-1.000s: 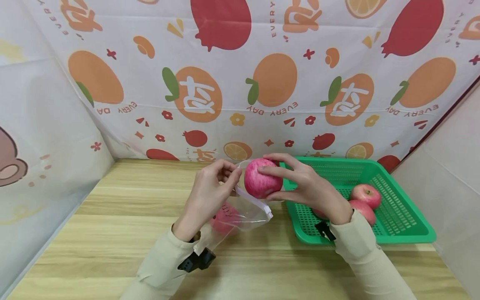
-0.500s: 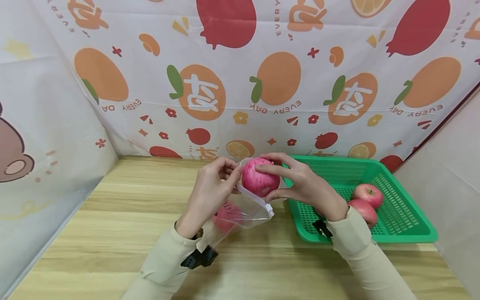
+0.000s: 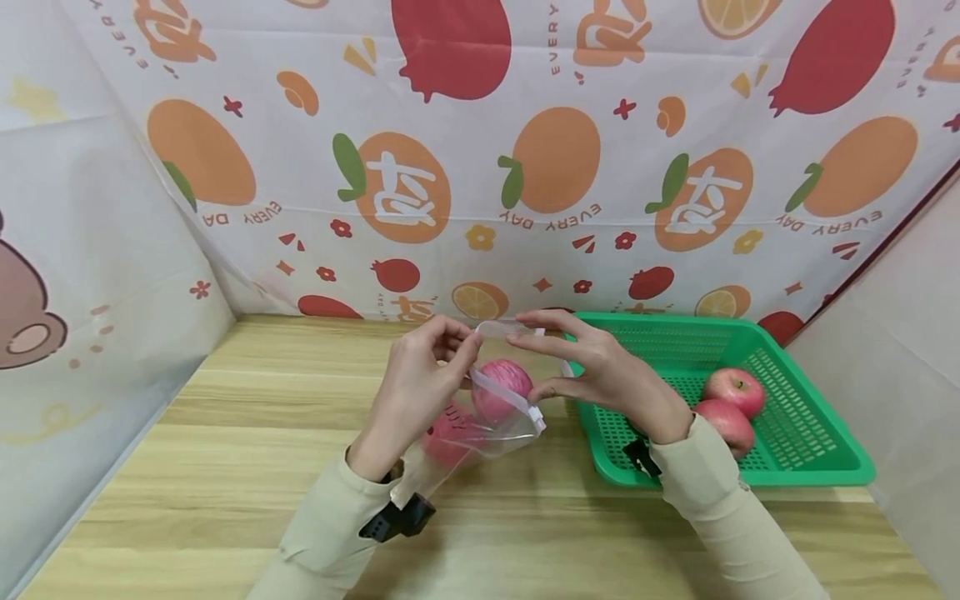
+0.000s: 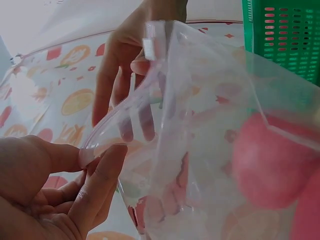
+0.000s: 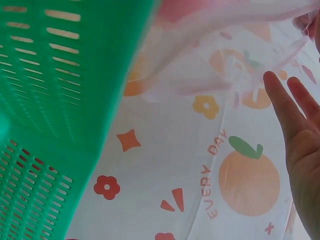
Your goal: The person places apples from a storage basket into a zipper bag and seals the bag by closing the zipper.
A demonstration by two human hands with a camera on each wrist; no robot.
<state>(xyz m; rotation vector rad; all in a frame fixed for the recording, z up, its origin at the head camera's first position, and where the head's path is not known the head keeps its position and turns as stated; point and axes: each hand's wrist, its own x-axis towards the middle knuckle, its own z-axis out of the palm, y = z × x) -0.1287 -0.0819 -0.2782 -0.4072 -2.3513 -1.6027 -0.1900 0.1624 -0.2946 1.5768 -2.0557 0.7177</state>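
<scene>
A round pink-red apple is sitting just inside the mouth of a clear plastic zip bag, over the middle of the wood-grain table, near the left edge of a green perforated plastic basket. Lower in the bag, a reddish round shape is showing through the film, probably another apple. The left hand is pinching the bag's rim; the right hand is holding nothing, its thumb and fingers spreading apart at the opening. I'd say the knack is pinching firmly and propping the mouth wide, so the fruit isn't snagging on the zip strip. Two pinkish-red apples are resting in the basket, while a white fruit-printed cloth is hanging behind the table's back edge.
</scene>
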